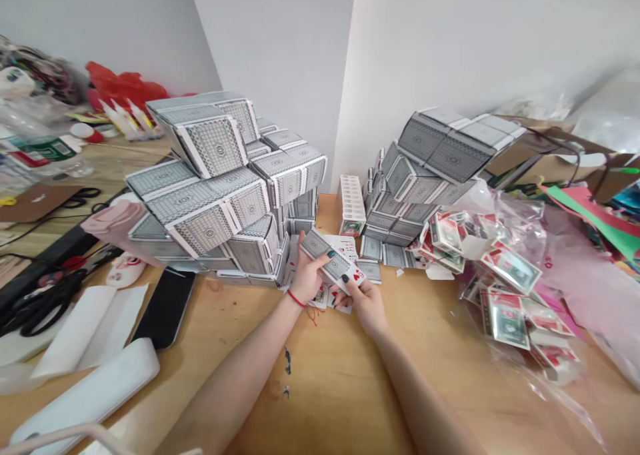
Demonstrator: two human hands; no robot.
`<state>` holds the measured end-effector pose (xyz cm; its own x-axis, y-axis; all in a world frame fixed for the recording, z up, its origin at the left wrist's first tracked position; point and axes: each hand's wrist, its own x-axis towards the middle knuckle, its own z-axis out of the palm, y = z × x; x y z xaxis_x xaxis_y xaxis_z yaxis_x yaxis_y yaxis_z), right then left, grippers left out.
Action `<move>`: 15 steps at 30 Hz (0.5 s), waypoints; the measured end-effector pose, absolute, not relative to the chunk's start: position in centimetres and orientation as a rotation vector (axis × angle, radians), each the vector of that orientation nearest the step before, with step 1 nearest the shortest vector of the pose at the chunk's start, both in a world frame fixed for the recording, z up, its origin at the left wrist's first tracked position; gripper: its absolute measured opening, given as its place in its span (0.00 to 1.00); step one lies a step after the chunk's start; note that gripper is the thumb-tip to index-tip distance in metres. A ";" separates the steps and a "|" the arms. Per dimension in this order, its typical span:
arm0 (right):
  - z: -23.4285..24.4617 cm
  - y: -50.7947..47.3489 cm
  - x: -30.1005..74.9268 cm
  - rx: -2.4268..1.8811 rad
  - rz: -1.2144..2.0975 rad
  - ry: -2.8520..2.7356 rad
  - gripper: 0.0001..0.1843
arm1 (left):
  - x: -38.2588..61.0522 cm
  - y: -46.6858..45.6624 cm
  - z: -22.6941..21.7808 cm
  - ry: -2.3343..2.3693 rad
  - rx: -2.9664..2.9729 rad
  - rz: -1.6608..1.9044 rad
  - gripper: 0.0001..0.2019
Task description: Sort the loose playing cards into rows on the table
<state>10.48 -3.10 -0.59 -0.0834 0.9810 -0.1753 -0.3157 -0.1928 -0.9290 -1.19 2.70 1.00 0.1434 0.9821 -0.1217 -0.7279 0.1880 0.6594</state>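
Observation:
Both hands meet over the middle of the table. My left hand (309, 275), with a red string on its wrist, is closed on playing cards (327, 252) that show grey patterned backs. At the near right end of these cards my right hand (367, 303) pinches a card whose red heart face shows. Under and behind the hands lie more playing cards (345, 243), some face up, partly covered by the fingers. To the left rises a stack of grey card-patterned blocks (215, 195), and a similar stack (425, 168) stands to the right.
A row of card boxes (352, 205) stands between the stacks. Red and green card boxes (507, 318) lie loose on clear plastic at right. On the left are a black phone (165, 306), scissors (53, 298), a white case (95, 395) and a plastic bottle (50, 152).

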 end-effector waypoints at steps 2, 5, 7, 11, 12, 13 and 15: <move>-0.5 -3.1 10.5 -1.034 1.588 -0.909 0.19 | -1.3 2.6 1.1 0.544 0.503 1.225 0.32; -0.5 -3.1 10.3 -1.027 1.622 -0.878 0.19 | -1.5 2.4 1.2 0.478 0.558 1.121 0.26; -0.5 -3.1 10.2 -1.044 1.605 -0.847 0.18 | -1.5 2.4 1.2 0.474 0.622 1.091 0.26; -0.7 -3.1 9.9 -1.086 1.574 -0.824 0.18 | -1.4 2.5 0.9 0.520 0.776 1.077 0.25; -0.8 -3.1 9.9 -1.096 1.568 -0.824 0.18 | -1.4 2.5 0.9 0.541 0.818 1.077 0.25; -0.9 -3.1 9.9 -1.104 1.557 -0.823 0.18 | -1.4 2.5 0.9 0.560 0.858 1.078 0.25; -0.9 -3.0 10.0 -1.099 1.544 -0.825 0.18 | -1.3 2.4 0.8 0.592 0.914 1.082 0.26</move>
<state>10.00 -3.03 -0.89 -0.0584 0.9703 -0.2349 -0.3439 -0.2405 -0.9077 -1.34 2.42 0.81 0.3773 0.9259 0.0193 -0.4827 0.1788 0.8573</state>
